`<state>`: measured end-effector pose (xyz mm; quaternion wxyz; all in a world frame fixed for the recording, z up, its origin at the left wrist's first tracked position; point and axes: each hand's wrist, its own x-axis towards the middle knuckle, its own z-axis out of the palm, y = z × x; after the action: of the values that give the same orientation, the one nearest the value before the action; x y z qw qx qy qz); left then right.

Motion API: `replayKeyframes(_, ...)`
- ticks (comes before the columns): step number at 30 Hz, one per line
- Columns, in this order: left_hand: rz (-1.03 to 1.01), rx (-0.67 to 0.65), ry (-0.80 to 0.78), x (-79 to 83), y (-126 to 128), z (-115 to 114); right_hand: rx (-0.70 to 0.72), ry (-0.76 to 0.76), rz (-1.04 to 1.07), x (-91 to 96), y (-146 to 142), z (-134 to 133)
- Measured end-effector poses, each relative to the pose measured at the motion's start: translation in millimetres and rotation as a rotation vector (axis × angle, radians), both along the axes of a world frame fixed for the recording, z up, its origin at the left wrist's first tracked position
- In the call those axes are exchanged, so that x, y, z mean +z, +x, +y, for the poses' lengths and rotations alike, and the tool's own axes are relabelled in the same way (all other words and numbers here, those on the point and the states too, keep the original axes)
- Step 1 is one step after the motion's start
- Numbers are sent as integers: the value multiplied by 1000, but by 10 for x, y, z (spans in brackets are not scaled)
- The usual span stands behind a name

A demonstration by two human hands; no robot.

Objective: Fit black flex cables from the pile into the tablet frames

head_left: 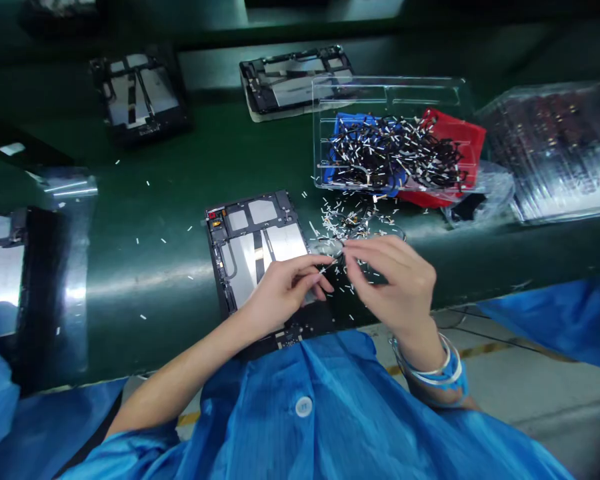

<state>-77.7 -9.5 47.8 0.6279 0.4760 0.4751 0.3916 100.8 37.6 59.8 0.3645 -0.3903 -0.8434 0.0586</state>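
My left hand (295, 287) is closed in a pinch, with a small pale end showing between thumb and index finger. Close to its right, my right hand (395, 277) pinches a thin black cable (341, 256) that seems to span both hands. Below the left wrist lies an opened tablet-like device (237, 257), its silver battery plates and black frame exposed; my left hand and forearm cover part of it. Small white strips (330, 217) and a few loose cables are scattered just beyond my fingertips.
A clear plastic tray (390, 81) holds a heap of black cables (395, 150) over blue and red pieces. Stacked clear trays (560, 153) stand at right. More opened devices lie at back left (140, 97), back middle (295, 80) and far left (3, 267) on the green table (180, 180).
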Motion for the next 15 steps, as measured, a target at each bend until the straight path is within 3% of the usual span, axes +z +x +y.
replayKeyframes(3, -109, 42, -132, -26, -27, 23, -130, 97, -49, -12, 18, 3)
replayKeyframes(5, -151, 61, -136, -25, -36, 30, -54, 82, -34, -9, -26, -37)
replayKeyframes(9, -132, 59, -25, -19, -22, -2, 164, 23, -18, -32, -176, -141)
replayKeyframes(15, 78, 15, 186, -21, -19, -61, 193, -48, 7, -68, -216, -156)
